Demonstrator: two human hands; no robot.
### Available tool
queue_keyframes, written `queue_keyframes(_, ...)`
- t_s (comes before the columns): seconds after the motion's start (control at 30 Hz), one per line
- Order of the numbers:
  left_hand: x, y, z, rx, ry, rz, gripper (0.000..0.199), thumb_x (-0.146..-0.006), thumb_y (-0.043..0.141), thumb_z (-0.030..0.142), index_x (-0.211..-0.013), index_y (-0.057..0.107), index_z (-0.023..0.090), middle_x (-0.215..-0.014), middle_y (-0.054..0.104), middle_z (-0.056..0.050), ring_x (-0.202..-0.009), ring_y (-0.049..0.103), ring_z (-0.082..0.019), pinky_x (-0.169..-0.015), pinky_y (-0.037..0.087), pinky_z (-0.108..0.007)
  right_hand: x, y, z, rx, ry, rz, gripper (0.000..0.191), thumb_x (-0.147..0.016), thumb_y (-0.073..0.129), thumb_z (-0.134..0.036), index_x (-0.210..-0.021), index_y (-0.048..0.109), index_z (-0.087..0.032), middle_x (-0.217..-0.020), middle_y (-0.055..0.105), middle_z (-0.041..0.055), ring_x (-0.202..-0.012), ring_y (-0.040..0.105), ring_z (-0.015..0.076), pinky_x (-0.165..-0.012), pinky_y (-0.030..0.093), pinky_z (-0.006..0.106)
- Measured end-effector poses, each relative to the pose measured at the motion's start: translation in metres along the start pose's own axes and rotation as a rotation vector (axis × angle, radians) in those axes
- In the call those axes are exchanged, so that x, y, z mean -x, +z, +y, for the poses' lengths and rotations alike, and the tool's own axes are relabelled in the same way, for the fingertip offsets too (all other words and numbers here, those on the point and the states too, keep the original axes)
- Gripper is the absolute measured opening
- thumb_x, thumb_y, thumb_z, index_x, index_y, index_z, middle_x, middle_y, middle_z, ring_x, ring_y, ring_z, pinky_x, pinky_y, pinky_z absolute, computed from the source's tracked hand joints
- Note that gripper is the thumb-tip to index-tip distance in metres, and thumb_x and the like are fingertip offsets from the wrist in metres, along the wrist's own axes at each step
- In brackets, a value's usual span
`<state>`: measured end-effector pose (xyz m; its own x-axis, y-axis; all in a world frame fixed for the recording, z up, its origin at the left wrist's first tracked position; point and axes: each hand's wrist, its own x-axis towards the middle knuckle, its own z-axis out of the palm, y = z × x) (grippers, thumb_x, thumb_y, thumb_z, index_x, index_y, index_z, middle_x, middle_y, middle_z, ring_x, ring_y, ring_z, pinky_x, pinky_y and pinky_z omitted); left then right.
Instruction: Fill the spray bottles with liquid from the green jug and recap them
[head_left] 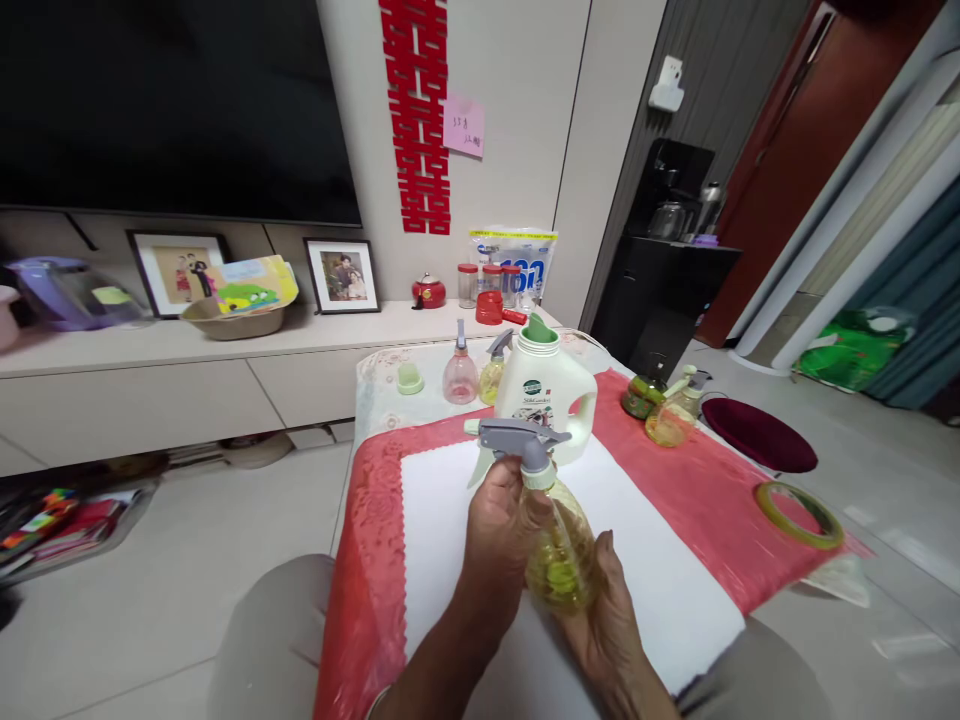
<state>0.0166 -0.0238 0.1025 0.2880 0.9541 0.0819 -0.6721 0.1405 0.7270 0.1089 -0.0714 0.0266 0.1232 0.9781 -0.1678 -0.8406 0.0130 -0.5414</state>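
A clear yellow spray bottle (564, 560) with a grey trigger head is held up over the white sheet (442, 520). My left hand (499, 530) closes round its neck, just under the trigger head. Lower down, my right hand (611, 610) cups the bottle's body from the right and below. Just behind the bottle stands a white jug (551, 385) with a handle; its mouth is uncapped and shows a green spout. A pale green cap (409, 378) lies on the table at the back left.
Behind the jug are a pink spray bottle (460, 375) and another yellow one (492, 378). On the right of the red cloth (645, 470) stand a dark green bottle (643, 393), a further spray bottle (673, 415) and a tape roll (799, 513). A maroon stool (759, 434) is beyond.
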Motion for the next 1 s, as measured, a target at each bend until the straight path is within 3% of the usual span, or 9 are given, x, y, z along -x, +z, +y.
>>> queue_keyframes(0.1, 0.000, 0.002, 0.002, -0.002, -0.022, -0.037, 0.053, -0.072, 0.083, 0.045, -0.116, 0.066, 0.019, -0.107, 0.074, -0.009, -0.103, 0.069, -0.026, -0.087, 0.053, -0.035, 0.000, 0.001, -0.001, -0.021, -0.030, 0.061, 0.047, -0.069, 0.081, -0.058, -0.102, 0.077, -0.026, -0.106, 0.075, 0.0076, -0.087, 0.070, 0.0216, -0.088, 0.056, 0.041)
queue_keyframes(0.23, -0.001, 0.000, 0.005, -0.026, -0.124, -0.116, 0.046, -0.080, 0.075, 0.049, -0.110, 0.067, 0.015, -0.097, 0.074, -0.009, -0.095, 0.070, -0.025, -0.083, 0.052, -0.034, 0.000, -0.006, -0.001, -0.024, 0.035, 0.124, 0.054, -0.066, 0.080, -0.064, -0.101, 0.077, -0.023, -0.100, 0.076, 0.0091, -0.083, 0.070, 0.0250, -0.090, 0.055, 0.050)
queue_keyframes(0.33, -0.002, 0.001, 0.002, -0.056, -0.066, -0.007, 0.047, -0.079, 0.076, 0.049, -0.111, 0.064, 0.017, -0.103, 0.072, -0.009, -0.097, 0.068, -0.023, -0.084, 0.050, -0.033, 0.000, -0.007, 0.001, -0.012, -0.030, 0.116, 0.053, -0.067, 0.080, -0.060, -0.107, 0.075, -0.025, -0.112, 0.074, 0.0093, -0.095, 0.069, 0.0260, -0.094, 0.054, 0.048)
queue_keyframes(0.43, -0.001, 0.004, -0.005, -0.120, 0.058, 0.160, 0.051, -0.067, 0.087, 0.042, -0.104, 0.061, 0.018, -0.103, 0.070, -0.007, -0.097, 0.065, -0.021, -0.085, 0.048, -0.030, 0.000, -0.002, 0.002, 0.051, -0.115, 0.034, 0.060, -0.069, 0.081, -0.057, -0.118, 0.071, -0.026, -0.125, 0.069, 0.0107, -0.109, 0.066, 0.0276, -0.098, 0.052, 0.047)
queue_keyframes(0.5, 0.002, 0.004, -0.005, -0.135, 0.066, 0.176, 0.045, -0.067, 0.087, 0.038, -0.099, 0.061, 0.019, -0.096, 0.068, -0.004, -0.090, 0.064, -0.019, -0.082, 0.047, -0.029, 0.001, 0.000, 0.002, 0.091, -0.124, 0.004, 0.061, -0.070, 0.080, -0.057, -0.122, 0.069, -0.026, -0.129, 0.067, 0.0115, -0.113, 0.064, 0.0287, -0.098, 0.051, 0.047)
queue_keyframes(0.63, 0.006, -0.002, 0.006, -0.116, -0.065, -0.019, 0.035, -0.075, 0.079, 0.041, -0.100, 0.066, 0.020, -0.084, 0.064, -0.002, -0.076, 0.058, -0.016, -0.072, 0.043, -0.028, 0.007, -0.006, 0.000, 0.060, -0.012, 0.047, 0.055, -0.077, 0.071, -0.064, -0.119, 0.071, -0.028, -0.120, 0.071, 0.0105, -0.108, 0.066, 0.0289, -0.092, 0.054, 0.048)
queue_keyframes(0.77, 0.005, -0.011, 0.020, -0.197, -0.141, -0.199, 0.039, -0.073, 0.080, 0.045, -0.098, 0.071, 0.017, -0.093, 0.066, -0.006, -0.081, 0.057, -0.018, -0.075, 0.042, -0.028, 0.009, -0.019, -0.001, 0.066, 0.131, 0.046, 0.062, -0.075, 0.071, -0.067, -0.122, 0.070, -0.026, -0.110, 0.074, 0.0127, -0.099, 0.068, 0.0293, -0.085, 0.055, 0.050)
queue_keyframes(0.83, 0.004, -0.013, 0.022, -0.218, -0.137, -0.156, 0.041, -0.076, 0.077, 0.046, -0.104, 0.069, 0.018, -0.096, 0.066, -0.006, -0.083, 0.059, -0.018, -0.078, 0.043, -0.029, 0.008, -0.020, 0.001, 0.060, 0.122, 0.046, 0.063, -0.074, 0.074, -0.065, -0.124, 0.069, -0.027, -0.115, 0.073, 0.0119, -0.100, 0.068, 0.0286, -0.086, 0.055, 0.049)
queue_keyframes(1.0, 0.013, -0.012, 0.010, -0.333, -0.041, 0.131, 0.043, -0.070, 0.083, 0.037, -0.103, 0.061, 0.020, -0.093, 0.068, -0.005, -0.085, 0.064, -0.020, -0.078, 0.049, -0.031, 0.002, 0.001, 0.010, 0.031, 0.031, 0.020, 0.055, -0.070, 0.080, -0.058, -0.116, 0.072, -0.029, -0.119, 0.072, 0.0100, -0.108, 0.066, 0.0297, -0.093, 0.054, 0.048)
